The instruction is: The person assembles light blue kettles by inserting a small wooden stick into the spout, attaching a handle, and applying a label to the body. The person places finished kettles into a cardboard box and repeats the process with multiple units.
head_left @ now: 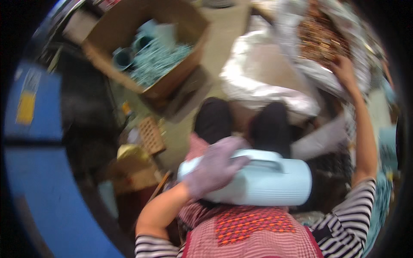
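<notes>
A light blue plastic jug (279,182) lies on its side across my lap, its handle facing my knees and fine ribs running round its right part. My left hand (211,167), in a greyish-purple knitted glove, grips the jug near its left end. On the far right, my bare right hand (343,71) reaches to the near edge of a heap of small copper-coloured metal pieces (322,36) in a white plastic sack (292,21). Its fingers are blurred and partly lost against the heap, so any piece in them cannot be made out.
A cardboard box (101,64) at the upper left holds light blue plastic scraps (157,64) and cup-like parts. Beyond my knees lies another white sack (245,64). A perforated brick (151,135) rests on the floor, left of my legs. Blue panels (38,185) border the left side.
</notes>
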A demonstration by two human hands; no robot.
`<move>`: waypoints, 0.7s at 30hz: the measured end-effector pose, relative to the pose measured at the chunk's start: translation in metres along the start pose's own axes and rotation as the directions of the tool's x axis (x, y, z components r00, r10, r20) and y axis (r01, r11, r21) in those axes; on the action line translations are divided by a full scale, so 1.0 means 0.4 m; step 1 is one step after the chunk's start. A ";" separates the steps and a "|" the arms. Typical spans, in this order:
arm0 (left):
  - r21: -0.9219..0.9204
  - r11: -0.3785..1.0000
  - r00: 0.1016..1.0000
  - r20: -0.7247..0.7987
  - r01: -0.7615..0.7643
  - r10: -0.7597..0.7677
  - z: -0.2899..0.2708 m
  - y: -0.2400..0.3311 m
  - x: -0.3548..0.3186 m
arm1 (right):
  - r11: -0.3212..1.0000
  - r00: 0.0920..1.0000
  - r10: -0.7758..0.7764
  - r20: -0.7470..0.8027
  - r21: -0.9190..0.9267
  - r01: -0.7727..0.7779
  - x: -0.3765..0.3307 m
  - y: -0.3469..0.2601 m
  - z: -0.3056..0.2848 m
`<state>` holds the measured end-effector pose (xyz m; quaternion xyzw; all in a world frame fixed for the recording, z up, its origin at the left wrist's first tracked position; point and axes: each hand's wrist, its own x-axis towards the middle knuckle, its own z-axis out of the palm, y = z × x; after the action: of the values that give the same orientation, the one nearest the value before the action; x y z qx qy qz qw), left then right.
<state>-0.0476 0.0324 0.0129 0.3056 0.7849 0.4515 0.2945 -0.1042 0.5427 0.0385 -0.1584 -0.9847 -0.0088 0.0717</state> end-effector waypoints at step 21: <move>-0.289 0.952 0.992 0.103 0.101 -0.074 -0.023 0.012 0.057 | 0.172 0.804 -0.450 0.388 0.921 -0.349 -0.431 -0.553 -0.031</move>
<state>-0.0680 0.0463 0.0168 0.2433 0.7076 0.5353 0.3919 -0.0098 0.2786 0.0270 -0.0316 -0.7225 0.6731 -0.1547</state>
